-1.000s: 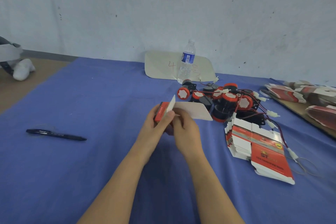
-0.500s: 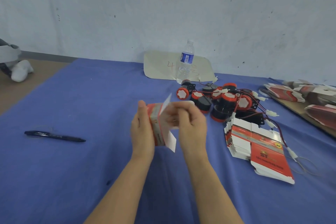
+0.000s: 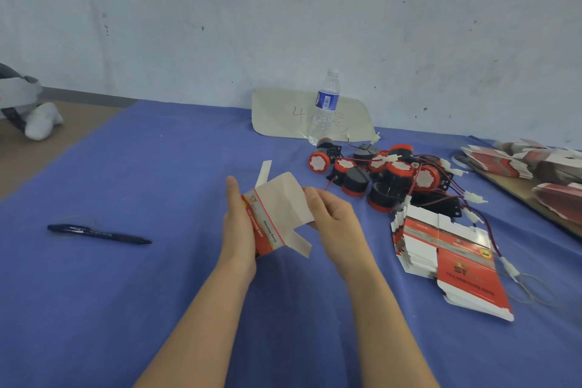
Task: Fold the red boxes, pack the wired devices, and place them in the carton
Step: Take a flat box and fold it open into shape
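Black pen point(image 3: 99, 233), water bottle point(image 3: 325, 107) (upright) — blue tablecloth point(image 3: 157, 167)

I see the half-folded red box point(image 3: 277, 208) upright in my grip, white flaps splayed. The wired devices point(image 3: 387, 176) are heaped beyond-right of it, and the flat boxes point(image 3: 456, 261) are stacked to its right.
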{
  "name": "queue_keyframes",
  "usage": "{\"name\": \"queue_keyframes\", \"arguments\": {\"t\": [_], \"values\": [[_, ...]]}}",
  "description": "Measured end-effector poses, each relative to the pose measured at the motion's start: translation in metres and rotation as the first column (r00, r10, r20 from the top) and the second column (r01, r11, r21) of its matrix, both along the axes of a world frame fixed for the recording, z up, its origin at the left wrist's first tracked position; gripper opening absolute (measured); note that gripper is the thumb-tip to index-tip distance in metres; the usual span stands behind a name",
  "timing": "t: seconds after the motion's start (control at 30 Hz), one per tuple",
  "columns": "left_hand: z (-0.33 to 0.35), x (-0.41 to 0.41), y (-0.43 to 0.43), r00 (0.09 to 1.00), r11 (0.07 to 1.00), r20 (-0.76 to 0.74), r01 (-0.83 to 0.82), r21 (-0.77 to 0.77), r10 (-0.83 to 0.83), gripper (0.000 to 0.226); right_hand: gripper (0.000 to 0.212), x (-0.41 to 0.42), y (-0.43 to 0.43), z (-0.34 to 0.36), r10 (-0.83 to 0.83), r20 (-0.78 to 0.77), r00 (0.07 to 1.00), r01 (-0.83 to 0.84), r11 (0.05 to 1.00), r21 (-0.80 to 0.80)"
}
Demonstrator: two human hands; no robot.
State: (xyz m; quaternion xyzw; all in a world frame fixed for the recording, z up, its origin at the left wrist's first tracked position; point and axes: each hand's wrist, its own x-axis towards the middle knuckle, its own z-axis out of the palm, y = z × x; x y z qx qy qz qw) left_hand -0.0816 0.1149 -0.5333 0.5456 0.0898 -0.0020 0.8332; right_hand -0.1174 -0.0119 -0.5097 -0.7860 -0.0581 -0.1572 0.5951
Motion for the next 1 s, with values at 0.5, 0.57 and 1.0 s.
{"name": "queue_keyframes", "arguments": {"t": [0.5,0.57,1.0], "values": [[-0.002,-0.001,-0.008,0.999,0.999,0.008,0.04,0.02,-0.04,0.067,0.031,0.007,0.006,-0.014,-0.344,0.125,0.93,0.364,0.905,-0.22],[0.0,0.0,-0.007,1.0,1.0,0.01,-0.003,-0.012,0.003,0.066,0.022,0.003,0.017,-0.011,-0.247,0.152,0.957,0.275,0.939,-0.205],[0.006,-0.005,-0.003,0.935,0.911,0.133,0.352,-0.213,-0.33,0.061,0.035,0.002,-0.004,-0.003,-0.128,-0.314,0.941,0.204,0.953,0.225]]}}
